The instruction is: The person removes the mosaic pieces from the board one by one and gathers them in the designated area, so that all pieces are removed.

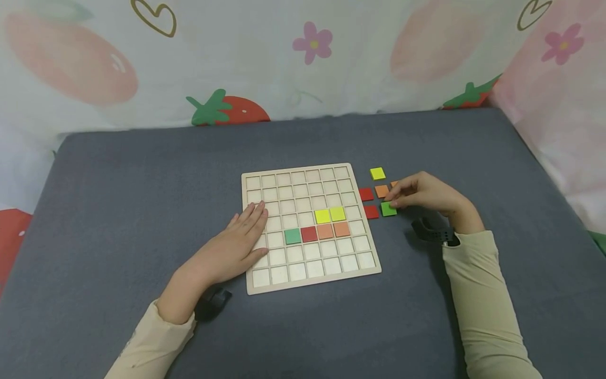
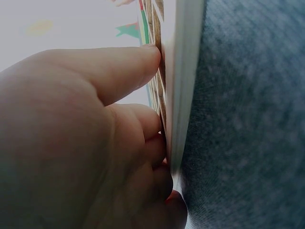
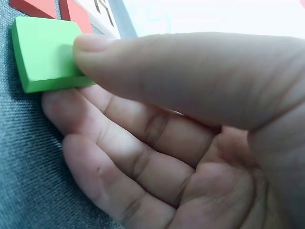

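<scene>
A square wooden grid board [image 1: 312, 253] lies on the table, carrying two yellow tiles [image 1: 337, 213], a teal tile [image 1: 292, 236], a red tile [image 1: 309, 233] and two orange tiles [image 1: 324, 231]. My left hand [image 1: 233, 246] rests flat across the board's left edge, its fingers extended over the grid. Right of the board, my right hand [image 1: 423, 196] pinches a bright green tile [image 1: 389, 209]. In the right wrist view, the thumb presses the top face of that green tile [image 3: 45, 55] while fingertips sit at its lower edge.
Between the board and my right hand lie two loose red tiles [image 1: 371, 211], with orange tiles [image 1: 382, 191] close by and a yellow tile [image 1: 377, 173] farther back. Grey cloth [image 1: 142, 184] covers the table, and a printed curtain [image 1: 350, 79] hangs behind it.
</scene>
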`<state>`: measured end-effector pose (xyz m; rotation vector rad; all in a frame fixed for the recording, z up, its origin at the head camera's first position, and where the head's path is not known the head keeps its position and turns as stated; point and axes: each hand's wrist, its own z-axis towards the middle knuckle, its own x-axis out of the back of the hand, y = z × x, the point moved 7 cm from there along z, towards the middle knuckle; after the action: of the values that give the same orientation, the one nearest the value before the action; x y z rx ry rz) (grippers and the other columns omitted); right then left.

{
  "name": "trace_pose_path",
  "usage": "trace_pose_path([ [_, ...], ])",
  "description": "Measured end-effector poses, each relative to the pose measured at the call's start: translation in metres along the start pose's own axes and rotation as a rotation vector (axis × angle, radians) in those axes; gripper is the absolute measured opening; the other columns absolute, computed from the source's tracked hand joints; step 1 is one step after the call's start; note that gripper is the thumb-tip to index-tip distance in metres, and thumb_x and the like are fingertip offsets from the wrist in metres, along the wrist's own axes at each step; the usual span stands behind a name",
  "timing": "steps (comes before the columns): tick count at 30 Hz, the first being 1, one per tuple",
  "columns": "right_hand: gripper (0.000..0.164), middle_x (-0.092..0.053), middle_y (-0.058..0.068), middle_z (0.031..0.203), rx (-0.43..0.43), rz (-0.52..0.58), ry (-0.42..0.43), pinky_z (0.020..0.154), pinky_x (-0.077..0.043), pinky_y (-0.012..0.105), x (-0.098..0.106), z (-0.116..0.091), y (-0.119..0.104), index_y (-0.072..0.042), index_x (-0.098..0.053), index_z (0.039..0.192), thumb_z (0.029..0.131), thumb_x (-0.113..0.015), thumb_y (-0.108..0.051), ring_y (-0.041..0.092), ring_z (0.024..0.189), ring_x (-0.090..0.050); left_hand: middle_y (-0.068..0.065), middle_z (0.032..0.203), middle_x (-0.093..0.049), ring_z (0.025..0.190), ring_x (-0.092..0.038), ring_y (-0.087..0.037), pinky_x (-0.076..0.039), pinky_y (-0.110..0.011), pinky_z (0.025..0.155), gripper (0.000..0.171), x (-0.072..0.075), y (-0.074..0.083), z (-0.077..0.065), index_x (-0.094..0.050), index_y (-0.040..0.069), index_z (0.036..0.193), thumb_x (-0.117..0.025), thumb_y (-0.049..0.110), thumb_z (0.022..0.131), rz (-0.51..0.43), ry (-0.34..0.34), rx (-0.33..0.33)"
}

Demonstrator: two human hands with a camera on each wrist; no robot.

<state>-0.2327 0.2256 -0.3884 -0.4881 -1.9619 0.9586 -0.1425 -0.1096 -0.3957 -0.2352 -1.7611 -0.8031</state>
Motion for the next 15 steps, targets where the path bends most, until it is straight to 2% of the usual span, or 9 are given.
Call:
trace_pose_path([
  [15,0.021,-0.068,0.007,0.086,0.013,0.011,0.011,0.067,-0.051,0.027,-0.0015,-0.0003,-0.007,0.009,-0.067,0.1,0.083,-0.07,-0.003,0.011,0.071,-0.06,-0.018,0.156,-0.006,0.143,-0.003,-0.032,-0.013,-0.05,0.113,0.068,0.0,-0.0004,0.0004,-0.015,-0.006,0.148,-0.047,0.028,0.099,0.004,0.015,-0.014],
])
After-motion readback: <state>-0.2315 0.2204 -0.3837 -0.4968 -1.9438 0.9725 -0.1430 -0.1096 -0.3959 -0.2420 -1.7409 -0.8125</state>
